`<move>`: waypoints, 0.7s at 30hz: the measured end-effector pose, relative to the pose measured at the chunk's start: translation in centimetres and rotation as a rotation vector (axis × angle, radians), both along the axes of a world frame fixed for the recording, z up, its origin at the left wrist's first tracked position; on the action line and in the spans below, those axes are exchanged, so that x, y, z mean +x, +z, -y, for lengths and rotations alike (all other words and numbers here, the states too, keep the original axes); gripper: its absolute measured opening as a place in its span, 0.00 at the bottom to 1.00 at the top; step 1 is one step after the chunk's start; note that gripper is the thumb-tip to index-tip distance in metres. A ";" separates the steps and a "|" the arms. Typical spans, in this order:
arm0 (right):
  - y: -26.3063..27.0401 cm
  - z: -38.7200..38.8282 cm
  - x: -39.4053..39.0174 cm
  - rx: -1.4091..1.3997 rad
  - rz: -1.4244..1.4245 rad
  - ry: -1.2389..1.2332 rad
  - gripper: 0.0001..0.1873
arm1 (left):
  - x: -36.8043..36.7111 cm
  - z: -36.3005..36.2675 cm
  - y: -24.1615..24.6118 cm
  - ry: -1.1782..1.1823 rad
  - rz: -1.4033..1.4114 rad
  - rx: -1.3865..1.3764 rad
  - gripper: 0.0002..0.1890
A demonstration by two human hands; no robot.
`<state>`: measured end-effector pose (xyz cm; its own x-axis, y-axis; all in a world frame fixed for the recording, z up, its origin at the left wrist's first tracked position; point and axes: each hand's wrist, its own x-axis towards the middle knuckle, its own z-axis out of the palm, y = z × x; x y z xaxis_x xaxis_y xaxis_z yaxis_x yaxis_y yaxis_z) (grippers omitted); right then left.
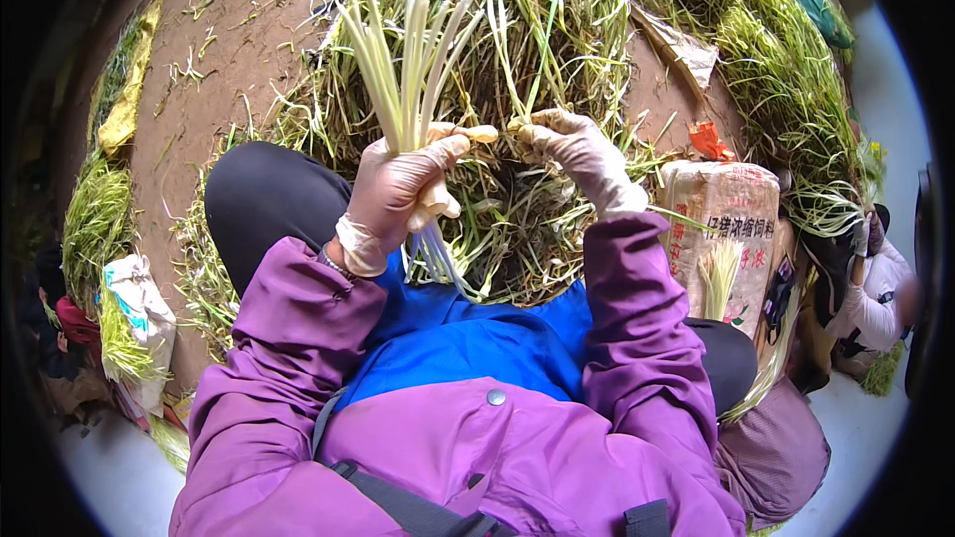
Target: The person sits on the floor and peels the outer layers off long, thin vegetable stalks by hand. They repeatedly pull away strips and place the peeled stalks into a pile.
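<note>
My left hand (406,183), in a thin pale glove, is closed around a bundle of whitish-yellow plant stalks (406,74); the stalks fan out above the fist and their thin ends hang below it. Level with it and a little to the right, my gloved right hand (567,149) pinches a couple of long pale green stalks (507,52) between thumb and fingers. The fingertips of both hands are a short gap apart. Behind and beneath them lies a big heap of long leafy green stalks (589,37), with darker, tangled stems in the shade below.
A printed woven sack (679,201) stands at right, with a small bunch of pale stalks (720,276) on it. More green heaps (776,52) lie at far right and left. A white sack (142,298) is at left. A person (873,291) in white handles stalks at far right.
</note>
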<state>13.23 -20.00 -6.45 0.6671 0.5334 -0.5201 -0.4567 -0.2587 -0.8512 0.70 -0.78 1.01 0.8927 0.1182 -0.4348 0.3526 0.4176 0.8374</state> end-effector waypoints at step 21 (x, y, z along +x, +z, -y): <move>5.3 -0.9 -8.4 0.536 -0.190 -0.279 0.09 | -0.6 2.2 -1.2 -0.042 0.120 -0.142 0.09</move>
